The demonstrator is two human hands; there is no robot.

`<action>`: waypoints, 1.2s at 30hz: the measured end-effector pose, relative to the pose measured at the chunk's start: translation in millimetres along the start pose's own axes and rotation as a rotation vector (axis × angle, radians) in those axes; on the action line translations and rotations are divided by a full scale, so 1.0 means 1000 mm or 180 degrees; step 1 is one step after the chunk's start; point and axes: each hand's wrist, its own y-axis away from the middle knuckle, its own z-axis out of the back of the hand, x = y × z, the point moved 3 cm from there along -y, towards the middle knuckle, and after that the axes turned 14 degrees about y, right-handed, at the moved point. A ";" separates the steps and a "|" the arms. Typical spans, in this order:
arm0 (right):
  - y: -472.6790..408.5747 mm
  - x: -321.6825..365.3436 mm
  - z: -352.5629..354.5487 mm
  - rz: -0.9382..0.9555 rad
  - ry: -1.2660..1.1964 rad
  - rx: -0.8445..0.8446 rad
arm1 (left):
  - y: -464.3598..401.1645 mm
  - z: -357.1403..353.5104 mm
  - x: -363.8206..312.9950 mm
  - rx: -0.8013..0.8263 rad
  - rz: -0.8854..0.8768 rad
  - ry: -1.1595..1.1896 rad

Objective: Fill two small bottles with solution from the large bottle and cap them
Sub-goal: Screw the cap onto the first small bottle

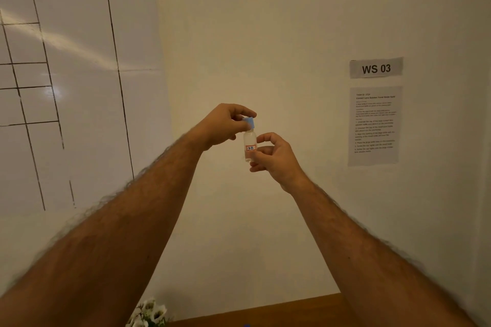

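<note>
I hold a small clear bottle [249, 141] upright in mid-air in front of the wall, at arm's length. It carries a white label with a red frame and dark letters. My right hand [273, 156] grips its lower body from the right. A blue cap [249, 122] sits on the bottle's neck, and my left hand [225, 125] pinches it from above and the left. The large bottle and the other small bottle are out of view; only a tiny blue bit [246, 325] shows at the bottom edge.
A brown wooden tabletop [279, 312] shows at the bottom edge, with white flowers [150, 313] at its left. On the wall to the right hang a "WS 03" sign [376, 68] and a printed instruction sheet [374, 125]. A whiteboard with drawn lines [66, 74] fills the left.
</note>
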 end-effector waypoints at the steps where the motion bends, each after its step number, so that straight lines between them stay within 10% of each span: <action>1: 0.000 0.000 0.001 0.0005 -0.0004 -0.0007 | 0.000 0.000 0.000 0.0000 -0.0003 0.0022; 36: 0.012 0.000 0.007 0.0075 -0.0008 -0.0032 | 0.004 -0.023 0.011 -0.0212 0.0218 0.1356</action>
